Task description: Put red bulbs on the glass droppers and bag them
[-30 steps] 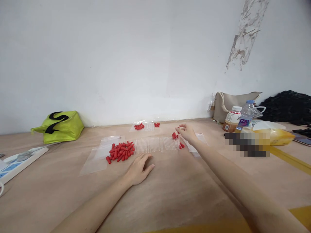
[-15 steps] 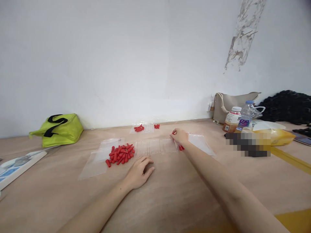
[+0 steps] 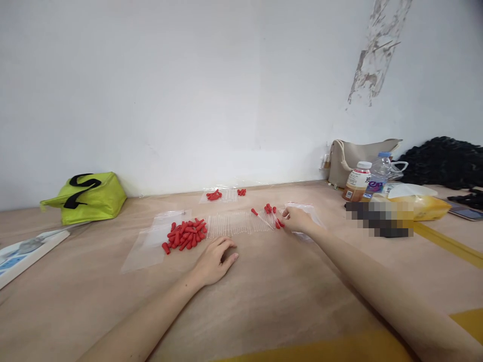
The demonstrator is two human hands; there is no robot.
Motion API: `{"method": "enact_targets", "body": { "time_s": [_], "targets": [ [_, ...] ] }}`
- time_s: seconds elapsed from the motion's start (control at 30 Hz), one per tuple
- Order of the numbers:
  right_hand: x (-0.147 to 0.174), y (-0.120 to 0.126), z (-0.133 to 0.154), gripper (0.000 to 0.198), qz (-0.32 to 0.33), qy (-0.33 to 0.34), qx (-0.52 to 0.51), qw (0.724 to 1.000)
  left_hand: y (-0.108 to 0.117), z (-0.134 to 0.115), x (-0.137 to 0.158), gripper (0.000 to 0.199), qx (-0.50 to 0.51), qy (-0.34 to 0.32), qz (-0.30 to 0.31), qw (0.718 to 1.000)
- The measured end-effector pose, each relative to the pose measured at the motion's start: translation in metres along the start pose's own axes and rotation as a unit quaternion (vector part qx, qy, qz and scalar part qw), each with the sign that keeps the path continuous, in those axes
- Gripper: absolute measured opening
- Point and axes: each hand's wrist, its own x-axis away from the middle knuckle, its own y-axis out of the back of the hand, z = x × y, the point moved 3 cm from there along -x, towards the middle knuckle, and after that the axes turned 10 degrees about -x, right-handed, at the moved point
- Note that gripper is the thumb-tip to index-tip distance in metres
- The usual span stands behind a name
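Observation:
My left hand [image 3: 216,260] rests on the table with its fingers loosely spread and holds nothing. A heap of red rubber bulbs [image 3: 184,234] lies beyond it on a clear plastic bag [image 3: 141,254]. To the right of the heap is a row of thin clear tubes [image 3: 228,224]. Several tubes with red bulbs on their ends [image 3: 268,207] lie at the row's right end, one of them slanting across it. My right hand [image 3: 300,220] is just right of these, over another clear bag [image 3: 310,208]. Its fingers are curled together; what they hold, if anything, is hidden.
Against the wall lie more red bulbs [image 3: 214,195] and clear tubes in plastic. A green bag [image 3: 92,198] and a white power strip [image 3: 22,256] are at left. At right stand a beige bag [image 3: 362,156], bottles [image 3: 357,182] and a yellow tissue pack [image 3: 430,207].
My right hand has moved right, off the tubes, toward the clear bag. A red-bulbed tube now lies slanted across the row. The left hand has stayed put.

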Motion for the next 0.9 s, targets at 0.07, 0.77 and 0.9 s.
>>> {"method": "enact_targets", "body": {
  "time_s": [0.07, 0.77, 0.9],
  "targets": [
    [0.001, -0.001, 0.001, 0.016, 0.02, -0.004, -0.001, 1.0, 0.0, 0.0, 0.0, 0.017, 0.002, 0.0, 0.0, 1.0],
    [0.022, -0.038, 0.067, 0.019, -0.031, 0.251, 0.008, 0.967, 0.003, 0.004, -0.001, 0.015, -0.025, 0.015, -0.023, 0.999],
    [0.025, -0.035, 0.078, 0.018, -0.009, 0.221, 0.0, 0.975, 0.011, 0.024, -0.02, 0.016, -0.148, 0.11, -0.082, 0.98]
  ]
}}
